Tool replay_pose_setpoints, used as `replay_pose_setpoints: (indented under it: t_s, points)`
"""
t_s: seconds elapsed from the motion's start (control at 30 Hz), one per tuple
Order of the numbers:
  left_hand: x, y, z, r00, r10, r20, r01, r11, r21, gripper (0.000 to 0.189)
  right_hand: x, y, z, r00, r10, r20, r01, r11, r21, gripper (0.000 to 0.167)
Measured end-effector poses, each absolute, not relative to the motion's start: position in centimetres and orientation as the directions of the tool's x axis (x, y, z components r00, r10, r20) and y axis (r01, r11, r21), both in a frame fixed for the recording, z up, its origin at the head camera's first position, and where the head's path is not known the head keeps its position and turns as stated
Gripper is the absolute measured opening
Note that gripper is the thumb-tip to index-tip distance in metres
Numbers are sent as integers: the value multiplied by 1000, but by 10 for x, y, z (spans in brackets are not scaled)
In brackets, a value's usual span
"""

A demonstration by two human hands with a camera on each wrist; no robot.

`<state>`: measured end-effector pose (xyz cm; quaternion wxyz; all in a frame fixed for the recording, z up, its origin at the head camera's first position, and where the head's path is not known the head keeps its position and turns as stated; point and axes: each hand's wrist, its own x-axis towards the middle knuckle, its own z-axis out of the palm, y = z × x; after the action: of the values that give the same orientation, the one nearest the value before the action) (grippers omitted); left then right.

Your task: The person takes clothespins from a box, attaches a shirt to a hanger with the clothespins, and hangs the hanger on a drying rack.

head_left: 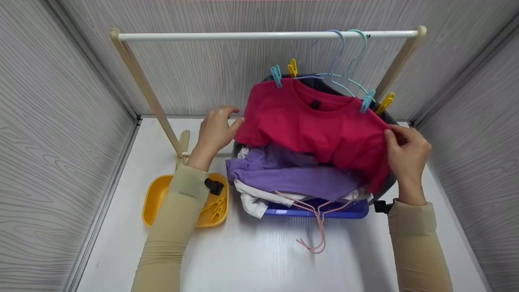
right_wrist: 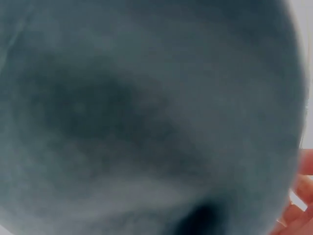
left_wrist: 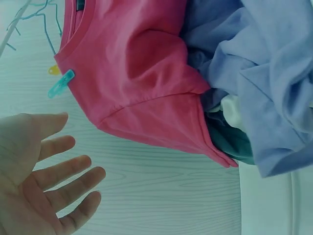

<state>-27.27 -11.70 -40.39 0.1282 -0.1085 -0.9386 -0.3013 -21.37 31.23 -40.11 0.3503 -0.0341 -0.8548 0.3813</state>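
Note:
A red T-shirt hangs in front of a dark garment on the rack. One blue clothespin and one yellow clothespin sit at its left shoulder side; another blue clothespin and yellow clothespin sit at the right. My right hand pinches the shirt's right sleeve edge between thumb and fingers. Beside the left sleeve is my left hand; the left wrist view shows its fingers spread, apart from the cloth. Blurred dark fabric fills most of the right wrist view.
Blue and green hangers hook over the white bar of a wooden-legged rack. Purple clothing and white clothing lie in a blue basket, with pink hangers on the front. A yellow tray holds yellow clothespins.

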Motion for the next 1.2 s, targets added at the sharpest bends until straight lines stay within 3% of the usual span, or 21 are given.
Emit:
replay_pose_setpoints:
  t_s: [0.43, 0.8, 1.2]
  points:
    - [-232, -127, -419, -882, 216, 419, 409, 794, 450, 39, -178, 304, -392, -652, 112, 750, -480, 705, -522, 37]
    - [-201, -138, -430, -860, 286, 421, 452, 810, 373, 45, -156, 297, -409, -669, -167, 724, -628, 647, -432, 42]
    - [-177, -151, -446, -896, 297, 331, 419, 811, 407, 47, -147, 296, -449, -727, -318, 609, -644, 623, -444, 42]
